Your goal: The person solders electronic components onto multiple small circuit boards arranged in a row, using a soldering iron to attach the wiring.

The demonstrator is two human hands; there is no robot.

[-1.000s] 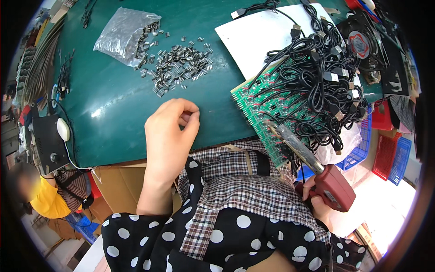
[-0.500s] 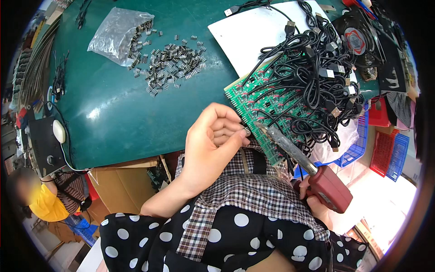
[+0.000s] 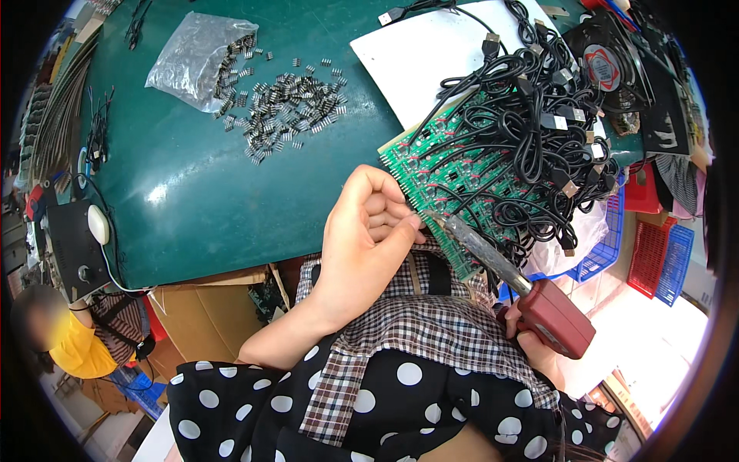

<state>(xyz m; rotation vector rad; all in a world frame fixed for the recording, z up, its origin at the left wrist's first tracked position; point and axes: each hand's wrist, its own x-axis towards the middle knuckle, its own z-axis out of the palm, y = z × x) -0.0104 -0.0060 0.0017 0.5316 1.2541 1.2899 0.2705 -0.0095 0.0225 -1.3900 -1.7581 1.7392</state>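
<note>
My left hand (image 3: pixel 366 239) is closed in a pinch at the lower left edge of a green circuit board panel (image 3: pixel 419 165). What the thumb and finger hold is too small and covered to name. In my right hand (image 3: pixel 539 356) is a soldering gun (image 3: pixel 560 319) with a dark red grip and a scorched metal barrel. Its tip reaches the board's edge, close to my left fingertips. Rows of pins line that edge. Black USB cables (image 3: pixel 531 138) lie bundled over the board, their red wires joined to it.
Loose small pin headers (image 3: pixel 289 108) are heaped on the green table (image 3: pixel 192 208), beside a clear plastic bag (image 3: pixel 185 61). A white sheet (image 3: pixel 392 69) lies under the board. A black box with a knob (image 3: pixel 73 246) stands left, a round fan (image 3: pixel 608 65) right. Another person (image 3: pixel 81 346) is at far left.
The soldering gun has shifted slightly left and up, bringing its tip nearer my left fingertips. My left hand keeps its pinch at the board's edge.
</note>
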